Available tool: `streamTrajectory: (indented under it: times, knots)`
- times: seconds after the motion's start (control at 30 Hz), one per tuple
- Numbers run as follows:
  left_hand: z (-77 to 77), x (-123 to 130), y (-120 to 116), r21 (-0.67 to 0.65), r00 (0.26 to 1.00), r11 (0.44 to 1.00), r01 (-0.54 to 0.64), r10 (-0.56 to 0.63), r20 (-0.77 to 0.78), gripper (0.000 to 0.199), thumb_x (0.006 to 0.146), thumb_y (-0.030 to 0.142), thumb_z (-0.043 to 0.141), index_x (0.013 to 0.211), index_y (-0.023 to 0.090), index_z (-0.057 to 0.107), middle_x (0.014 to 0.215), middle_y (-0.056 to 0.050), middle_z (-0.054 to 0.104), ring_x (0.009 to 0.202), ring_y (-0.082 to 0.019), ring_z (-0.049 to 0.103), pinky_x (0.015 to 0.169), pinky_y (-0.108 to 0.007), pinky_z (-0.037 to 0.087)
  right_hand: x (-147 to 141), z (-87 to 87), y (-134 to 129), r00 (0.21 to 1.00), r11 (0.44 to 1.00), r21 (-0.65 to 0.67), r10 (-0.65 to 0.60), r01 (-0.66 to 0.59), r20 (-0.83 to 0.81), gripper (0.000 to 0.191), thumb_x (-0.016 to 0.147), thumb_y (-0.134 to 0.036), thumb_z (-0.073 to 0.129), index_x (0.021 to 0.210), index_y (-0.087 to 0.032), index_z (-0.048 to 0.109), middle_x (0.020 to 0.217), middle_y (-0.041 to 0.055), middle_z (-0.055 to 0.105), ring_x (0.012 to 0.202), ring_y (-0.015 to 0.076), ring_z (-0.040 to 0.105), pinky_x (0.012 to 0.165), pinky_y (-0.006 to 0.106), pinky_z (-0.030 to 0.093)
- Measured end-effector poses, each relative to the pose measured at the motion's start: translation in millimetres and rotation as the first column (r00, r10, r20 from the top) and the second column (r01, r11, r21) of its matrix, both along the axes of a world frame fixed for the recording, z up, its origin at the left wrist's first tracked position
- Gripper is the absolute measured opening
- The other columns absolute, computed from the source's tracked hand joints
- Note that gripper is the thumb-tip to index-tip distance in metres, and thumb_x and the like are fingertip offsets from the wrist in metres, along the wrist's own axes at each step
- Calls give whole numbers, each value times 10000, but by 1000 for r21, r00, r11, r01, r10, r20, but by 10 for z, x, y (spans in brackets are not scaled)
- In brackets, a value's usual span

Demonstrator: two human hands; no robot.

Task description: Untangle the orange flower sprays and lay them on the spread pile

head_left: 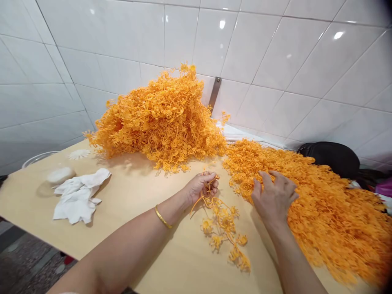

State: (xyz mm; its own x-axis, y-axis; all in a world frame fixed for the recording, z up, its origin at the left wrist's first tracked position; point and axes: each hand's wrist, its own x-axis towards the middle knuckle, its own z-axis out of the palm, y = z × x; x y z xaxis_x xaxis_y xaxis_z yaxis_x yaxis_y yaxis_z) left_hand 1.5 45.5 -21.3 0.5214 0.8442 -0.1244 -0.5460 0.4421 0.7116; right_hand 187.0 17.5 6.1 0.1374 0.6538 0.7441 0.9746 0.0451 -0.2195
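Note:
My left hand (pixel 203 188) is closed on the thin stems of an orange artificial flower sprig (pixel 225 222), whose blossoms hang down toward me over the table. A gold bracelet (pixel 162 217) circles my left wrist. To the right, my right hand (pixel 274 196) has its fingers spread and holds nothing. It hovers over the left edge of a long, flat heap of orange sprigs (pixel 324 204); whether the fingertips touch it I cannot tell. Behind both hands a taller pile of the same orange flowers (pixel 165 118) rises near the wall.
The beige table (pixel 128 196) meets a white tiled wall (pixel 260 49). At the left lie crumpled white cloths (pixel 79 196), a white rounded object (pixel 61 175) and a white flat piece (pixel 79 154). A metal bracket (pixel 215 94) is on the wall. A black case (pixel 333 158) stands at the right.

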Motion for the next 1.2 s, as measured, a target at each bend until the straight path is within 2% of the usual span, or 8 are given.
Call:
streamTrajectory:
  times: [0.13, 0.27, 0.33, 0.4, 0.67, 0.93, 1.03, 1.2]
  knots:
    - [31, -9, 34, -60, 990, 998, -34, 42, 131, 120, 747, 254, 516, 726, 137, 508, 558, 5, 512, 465, -75, 502, 432, -172, 376, -280, -23, -88, 758, 840, -114, 409, -530, -509, 213, 786, -320, 437, 777, -187, 603, 781, 76, 598, 784, 216, 524, 694, 348, 388]
    - [74, -17, 38, -100, 965, 987, -124, 143, 219, 104, 765, 221, 493, 704, 137, 495, 552, 12, 489, 463, -61, 475, 448, -162, 383, -526, -78, -191, 396, 480, -263, 200, -837, -896, 248, 737, -383, 512, 849, -173, 580, 462, -32, 490, 408, 111, 444, 405, 224, 320]
    - [95, -17, 26, -124, 959, 981, -147, 172, 227, 107, 767, 212, 497, 693, 134, 487, 559, 18, 477, 464, -50, 461, 459, -157, 387, -595, -83, -224, 347, 280, -312, 83, -908, -934, 318, 705, -406, 557, 909, -161, 560, 407, -74, 430, 306, 64, 328, 334, 194, 227]
    - [110, -16, 10, -142, 964, 980, -139, 167, 206, 115, 767, 225, 502, 699, 134, 486, 580, 17, 478, 471, -46, 457, 470, -161, 395, -631, -80, -239, 333, 195, -318, 54, -928, -941, 365, 673, -420, 599, 921, -158, 550, 448, -76, 453, 291, 37, 282, 313, 183, 194]
    - [74, 16, -14, -21, 995, 999, -32, 34, 95, 244, 734, 375, 524, 837, 154, 527, 641, -11, 540, 523, -101, 522, 484, -221, 428, -610, -213, -158, 244, 409, -180, 107, -895, -964, 327, 745, -434, 513, 562, -166, 474, 321, -77, 363, 285, 39, 249, 333, 185, 145]
    - [54, -24, -4, 73, 950, 994, 85, -58, -308, 387, 692, 453, 554, 867, 108, 562, 665, -58, 592, 503, -108, 554, 472, -219, 422, -417, -171, -53, 151, 594, -31, 153, -804, -977, 300, 733, -459, 511, 689, -163, 528, 525, -33, 518, 361, 50, 399, 382, 183, 266]
    - [42, -27, 7, 117, 890, 989, 93, -30, -455, 313, 738, 412, 503, 757, 107, 569, 536, -24, 554, 356, -65, 461, 360, -174, 317, -382, -124, -68, 235, 536, -129, 135, -834, -963, 325, 720, -476, 516, 667, -156, 526, 513, -25, 507, 400, 69, 422, 415, 199, 301]
    - [69, -57, 37, 171, 903, 978, -116, 176, -393, 348, 756, 467, 433, 769, 140, 550, 501, 1, 529, 345, -66, 443, 348, -168, 291, -420, -39, -176, 288, 265, -225, 232, -938, -929, 325, 681, -387, 608, 930, -190, 540, 657, -25, 542, 571, 96, 471, 524, 213, 334]
